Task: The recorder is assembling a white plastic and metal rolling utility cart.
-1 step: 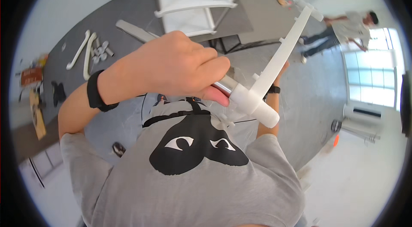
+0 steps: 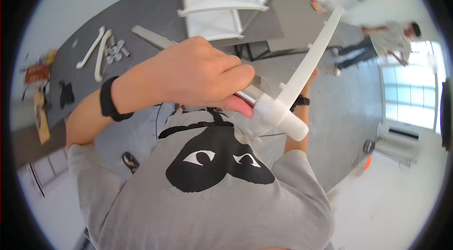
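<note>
Our left hand (image 2: 191, 71) clasps the tube (image 2: 250, 93), with the white bar (image 2: 313, 57) joined just right of that grip, slanting up-right past our farther right hand (image 2: 314, 76), whose hold we cannot tell.

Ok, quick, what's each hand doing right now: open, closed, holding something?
Left hand: closed around a silver metal tube.
Right hand: mostly hidden behind the white pegged bar; whether open or closed cannot be told.

White bar (image 2: 309, 59): small pegs along left edge, slanting toward far right. Silver tube (image 2: 250, 93): held tilted, meeting the bar's near-end collar (image 2: 270, 109).
</note>
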`<control>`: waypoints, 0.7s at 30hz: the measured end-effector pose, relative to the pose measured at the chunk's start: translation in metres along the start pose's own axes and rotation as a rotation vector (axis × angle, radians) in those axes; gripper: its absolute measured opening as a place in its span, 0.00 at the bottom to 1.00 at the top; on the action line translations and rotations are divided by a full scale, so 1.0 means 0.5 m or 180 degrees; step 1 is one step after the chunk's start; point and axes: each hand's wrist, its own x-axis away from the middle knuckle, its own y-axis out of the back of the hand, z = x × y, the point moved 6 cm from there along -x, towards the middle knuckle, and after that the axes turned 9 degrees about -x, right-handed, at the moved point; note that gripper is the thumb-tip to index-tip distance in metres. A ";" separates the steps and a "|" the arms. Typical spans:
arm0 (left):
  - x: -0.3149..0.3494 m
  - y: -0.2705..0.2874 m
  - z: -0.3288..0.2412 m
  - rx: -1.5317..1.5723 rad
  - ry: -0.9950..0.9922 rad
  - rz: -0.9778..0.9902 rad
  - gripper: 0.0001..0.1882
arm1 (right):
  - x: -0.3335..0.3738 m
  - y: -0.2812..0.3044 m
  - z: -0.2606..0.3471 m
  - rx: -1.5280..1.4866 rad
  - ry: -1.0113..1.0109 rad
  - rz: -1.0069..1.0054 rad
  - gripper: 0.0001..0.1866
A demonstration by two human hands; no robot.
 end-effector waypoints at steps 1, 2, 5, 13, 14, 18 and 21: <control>0.021 -0.018 0.014 0.0167 0.0202 -0.0023 0.24 | 0.001 -0.041 -0.030 -0.0058 -0.0145 0.0311 0.27; 0.041 -0.033 0.030 0.0340 0.0394 -0.0061 0.24 | 0.006 -0.075 -0.055 -0.0138 -0.0183 0.0445 0.27; 0.103 -0.102 0.069 0.0515 0.1101 -0.0111 0.20 | 0.054 -0.175 -0.077 0.0881 -0.0652 0.1553 0.22; 0.119 -0.222 -0.009 0.0148 0.1768 0.0043 0.25 | 0.158 -0.321 0.407 -0.0512 0.0427 0.3231 0.28; 0.117 -0.218 -0.022 0.0210 0.1826 0.0182 0.22 | 0.181 -0.329 0.438 -0.0072 0.1006 0.3747 0.26; 0.112 -0.209 -0.052 0.0253 0.1676 0.0311 0.17 | 0.203 -0.317 0.413 0.0121 0.1975 0.4291 0.22; 0.105 -0.216 -0.055 0.0096 0.1650 0.0375 0.16 | 0.193 -0.327 0.408 0.0011 0.2064 0.4276 0.23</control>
